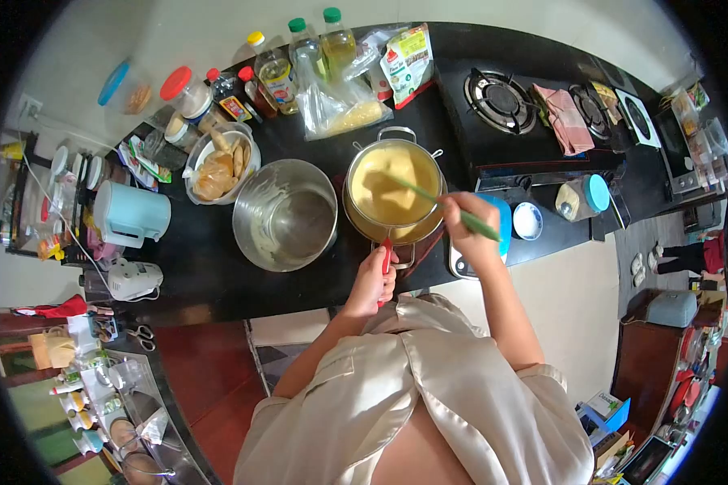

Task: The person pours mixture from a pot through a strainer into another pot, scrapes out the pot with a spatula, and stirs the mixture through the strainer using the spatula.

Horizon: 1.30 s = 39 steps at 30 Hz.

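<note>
My left hand is closed around the red handle of a strainer, which rests over a metal pot with side handles. Thick yellow batter fills the strainer. In my right hand is a green spatula, slanting down so its head dips into the batter. What lies beneath the strainer inside the pot is mostly hidden. Just left of the pot stands a large steel mixing bowl with pale batter smeared on its inner wall.
A kitchen scale with a blue container and a small white bowl sit to the right. Oil bottles line the wall. A gas stove is at back right. A bowl of bagged food stands left.
</note>
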{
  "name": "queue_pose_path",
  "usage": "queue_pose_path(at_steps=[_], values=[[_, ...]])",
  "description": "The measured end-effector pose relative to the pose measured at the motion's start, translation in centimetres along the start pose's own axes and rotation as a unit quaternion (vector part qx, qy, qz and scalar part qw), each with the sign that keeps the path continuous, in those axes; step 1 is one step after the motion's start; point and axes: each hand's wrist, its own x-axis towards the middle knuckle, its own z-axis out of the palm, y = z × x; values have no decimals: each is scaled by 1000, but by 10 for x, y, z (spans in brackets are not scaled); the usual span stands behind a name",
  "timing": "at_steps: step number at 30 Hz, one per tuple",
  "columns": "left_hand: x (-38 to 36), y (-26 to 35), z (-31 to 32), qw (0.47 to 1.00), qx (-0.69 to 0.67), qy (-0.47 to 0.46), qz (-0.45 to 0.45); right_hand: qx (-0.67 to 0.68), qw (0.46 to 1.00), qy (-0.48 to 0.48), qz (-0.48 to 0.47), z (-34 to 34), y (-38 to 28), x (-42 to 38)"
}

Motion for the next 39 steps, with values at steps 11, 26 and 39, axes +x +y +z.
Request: queue_pose_path(at_steps=[11, 26, 39], values=[[-28, 9, 8, 1000, 19, -14, -8, -20, 991, 74, -107, 30, -15, 1], [-34, 25, 2, 999, 46, -29, -8, 41, 991, -123, 14, -45, -35, 5], [-37, 26, 6, 998, 38, -47, -6, -7, 998, 2, -63, -11, -10, 12]])
